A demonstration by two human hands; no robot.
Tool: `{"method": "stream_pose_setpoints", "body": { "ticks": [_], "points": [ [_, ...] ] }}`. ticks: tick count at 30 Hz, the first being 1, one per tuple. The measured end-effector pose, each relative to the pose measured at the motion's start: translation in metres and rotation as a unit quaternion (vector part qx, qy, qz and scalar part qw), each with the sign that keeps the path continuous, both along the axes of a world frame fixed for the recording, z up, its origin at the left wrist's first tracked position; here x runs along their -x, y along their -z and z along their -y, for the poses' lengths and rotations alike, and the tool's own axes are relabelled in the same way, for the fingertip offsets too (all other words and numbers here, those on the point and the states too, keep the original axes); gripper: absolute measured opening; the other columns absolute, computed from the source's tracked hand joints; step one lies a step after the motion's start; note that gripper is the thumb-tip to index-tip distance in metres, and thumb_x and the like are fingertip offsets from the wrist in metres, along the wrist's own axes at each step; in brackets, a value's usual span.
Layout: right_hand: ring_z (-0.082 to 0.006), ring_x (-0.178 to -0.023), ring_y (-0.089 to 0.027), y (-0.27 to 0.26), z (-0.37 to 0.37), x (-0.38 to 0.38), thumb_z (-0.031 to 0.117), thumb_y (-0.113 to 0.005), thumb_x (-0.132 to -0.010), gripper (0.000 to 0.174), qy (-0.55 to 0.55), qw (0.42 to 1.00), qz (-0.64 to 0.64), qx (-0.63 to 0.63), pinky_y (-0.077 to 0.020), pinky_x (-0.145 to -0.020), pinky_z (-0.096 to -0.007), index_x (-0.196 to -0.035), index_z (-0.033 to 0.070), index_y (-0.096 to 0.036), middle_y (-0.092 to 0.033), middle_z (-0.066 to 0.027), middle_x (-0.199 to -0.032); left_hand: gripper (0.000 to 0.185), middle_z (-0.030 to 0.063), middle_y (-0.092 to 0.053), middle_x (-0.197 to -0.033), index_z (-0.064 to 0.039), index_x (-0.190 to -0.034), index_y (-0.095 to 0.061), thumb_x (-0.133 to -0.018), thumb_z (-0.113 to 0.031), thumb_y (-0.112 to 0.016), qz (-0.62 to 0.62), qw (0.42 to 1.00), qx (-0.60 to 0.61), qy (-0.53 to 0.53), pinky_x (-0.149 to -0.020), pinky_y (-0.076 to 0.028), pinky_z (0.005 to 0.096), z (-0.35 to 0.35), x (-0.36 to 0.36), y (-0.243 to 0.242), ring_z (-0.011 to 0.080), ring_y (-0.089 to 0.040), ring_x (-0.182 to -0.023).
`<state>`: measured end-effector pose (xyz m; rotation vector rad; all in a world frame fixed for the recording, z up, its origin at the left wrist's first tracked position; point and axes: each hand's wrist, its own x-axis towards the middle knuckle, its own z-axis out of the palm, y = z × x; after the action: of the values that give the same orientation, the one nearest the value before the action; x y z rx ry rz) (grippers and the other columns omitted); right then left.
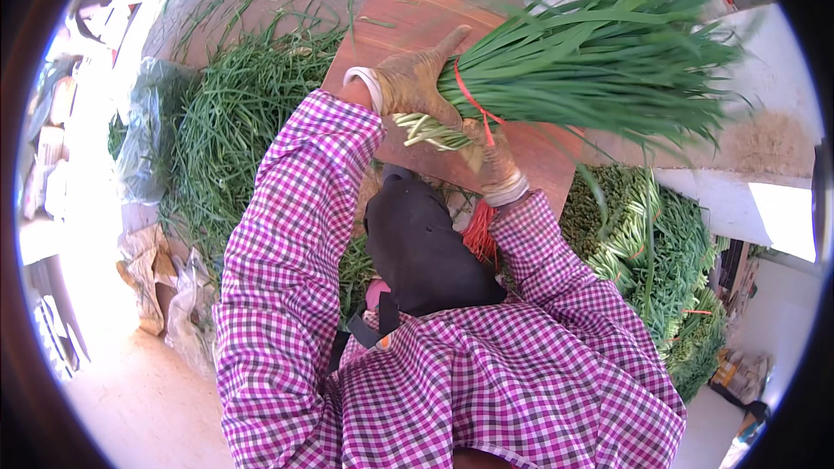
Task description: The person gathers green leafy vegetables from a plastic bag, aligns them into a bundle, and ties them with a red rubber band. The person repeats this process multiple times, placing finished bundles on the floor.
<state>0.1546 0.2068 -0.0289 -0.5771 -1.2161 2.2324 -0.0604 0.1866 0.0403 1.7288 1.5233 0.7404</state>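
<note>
A large bundle of flat-leaved greens, like garlic chives, is bound near its pale cut ends by a red tie. Its leaves point to the right, above a reddish wooden board. My left hand, in a soiled work glove, grips the stem end from the left, thumb raised. Beneath the stems, my right hand, also gloved, holds the bundle close to the tie's hanging end; the stems partly hide its fingers.
Loose greens are heaped left of the board, beside a clear plastic bag. Tied bundles are stacked at the right. Red ties hang near my right wrist. Crumpled brown paper lies lower left.
</note>
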Motion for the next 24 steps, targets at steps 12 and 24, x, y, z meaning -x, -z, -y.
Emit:
{"method": "stream_pose_setpoints", "body": {
  "ticks": [12,24],
  "points": [
    [-0.0076,-0.069,-0.058,0.001,0.003,-0.035,0.026,-0.063,-0.096,0.028,-0.035,0.942,0.332,-0.028,-0.0484,-0.063,-0.0222,-0.107,0.001,-0.067,-0.068,0.0001,-0.085,0.132,0.0284,-0.034,-0.153,-0.006,-0.158,-0.011,-0.061,-0.044,-0.093,0.070,0.984,0.012,-0.165,-0.115,-0.033,0.0394,0.054,0.011,0.074,0.0340,-0.037,-0.142],
    [-0.0266,-0.086,-0.069,0.002,-0.020,0.018,0.025,-0.067,-0.089,0.025,0.231,0.734,0.326,-0.549,-0.0540,-0.073,-0.0355,-0.112,0.015,-0.069,-0.071,-0.0059,-0.093,0.126,0.0204,-0.045,-0.145,0.003,-0.150,-0.022,-0.061,-0.064,-0.081,-0.379,0.907,0.106,-0.150,-0.101,-0.042,0.0557,0.027,-0.057,0.028,0.0403,-0.051,-0.126]
  ]
}}
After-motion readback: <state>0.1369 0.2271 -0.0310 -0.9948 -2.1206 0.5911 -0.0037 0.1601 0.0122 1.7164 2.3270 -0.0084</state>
